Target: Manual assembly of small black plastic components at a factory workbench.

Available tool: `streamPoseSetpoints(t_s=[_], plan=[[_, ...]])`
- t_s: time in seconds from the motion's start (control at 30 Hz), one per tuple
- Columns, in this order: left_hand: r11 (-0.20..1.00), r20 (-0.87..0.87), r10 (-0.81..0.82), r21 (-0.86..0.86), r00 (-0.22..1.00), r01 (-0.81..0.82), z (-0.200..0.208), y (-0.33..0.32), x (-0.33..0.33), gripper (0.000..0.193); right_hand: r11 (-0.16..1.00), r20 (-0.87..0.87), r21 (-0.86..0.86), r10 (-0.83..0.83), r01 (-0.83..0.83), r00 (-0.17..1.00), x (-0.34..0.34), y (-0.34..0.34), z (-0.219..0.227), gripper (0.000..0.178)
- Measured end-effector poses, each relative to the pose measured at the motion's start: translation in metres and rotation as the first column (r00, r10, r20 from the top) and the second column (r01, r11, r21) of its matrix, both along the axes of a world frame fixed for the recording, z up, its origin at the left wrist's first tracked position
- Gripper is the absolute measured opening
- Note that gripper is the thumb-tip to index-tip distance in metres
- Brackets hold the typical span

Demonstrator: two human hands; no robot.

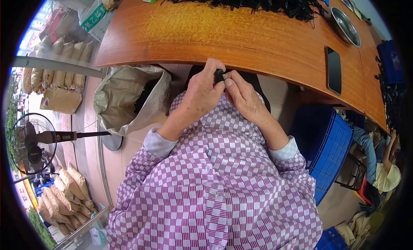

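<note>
My left hand (201, 94) and my right hand (243, 96) meet just below the near edge of the wooden table (241, 39). Both pinch one small black part (220, 75) between their fingertips. The part is mostly hidden by my fingers, so its shape is unclear. A large heap of similar black parts (254, 0) lies at the far side of the table. My checked purple and white sleeves come up from the lower edge.
A black phone (334, 70) and a metal bowl (345, 26) lie on the table's right. An open paper sack (129, 99) stands at my left, a blue crate (325, 142) at my right. A floor fan (32, 142) and stacked sacks are far left; another person (383, 164) sits right.
</note>
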State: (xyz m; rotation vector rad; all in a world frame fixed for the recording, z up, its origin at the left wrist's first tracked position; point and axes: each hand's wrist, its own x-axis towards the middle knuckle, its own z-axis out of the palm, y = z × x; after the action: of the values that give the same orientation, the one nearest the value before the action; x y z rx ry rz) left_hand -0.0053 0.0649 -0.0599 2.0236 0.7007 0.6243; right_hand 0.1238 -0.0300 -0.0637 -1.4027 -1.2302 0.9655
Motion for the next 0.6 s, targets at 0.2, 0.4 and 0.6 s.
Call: streamPoseSetpoints(t_s=[0.2, 0.4, 0.6], plan=[[0.990, -0.032, 0.035, 0.136, 0.999, -0.031, 0.007, -0.006, 0.000, 0.036, 0.997, -0.002, 0.061, -0.037, 0.037, 0.999, -0.006, 0.004, -0.010, 0.028], [0.916, 0.044, 0.074, 0.393, 0.996, -0.085, 0.005, -0.005, -0.001, 0.025, 0.988, -0.065, 0.105, -0.108, 0.115, 0.992, -0.017, 0.009, -0.021, 0.027], [0.962, 0.249, 0.148, -0.261, 0.957, -0.081, 0.013, 0.006, -0.012, 0.028, 0.994, -0.255, 0.081, -0.049, 0.072, 0.966, -0.009, 0.012, -0.001, 0.022]])
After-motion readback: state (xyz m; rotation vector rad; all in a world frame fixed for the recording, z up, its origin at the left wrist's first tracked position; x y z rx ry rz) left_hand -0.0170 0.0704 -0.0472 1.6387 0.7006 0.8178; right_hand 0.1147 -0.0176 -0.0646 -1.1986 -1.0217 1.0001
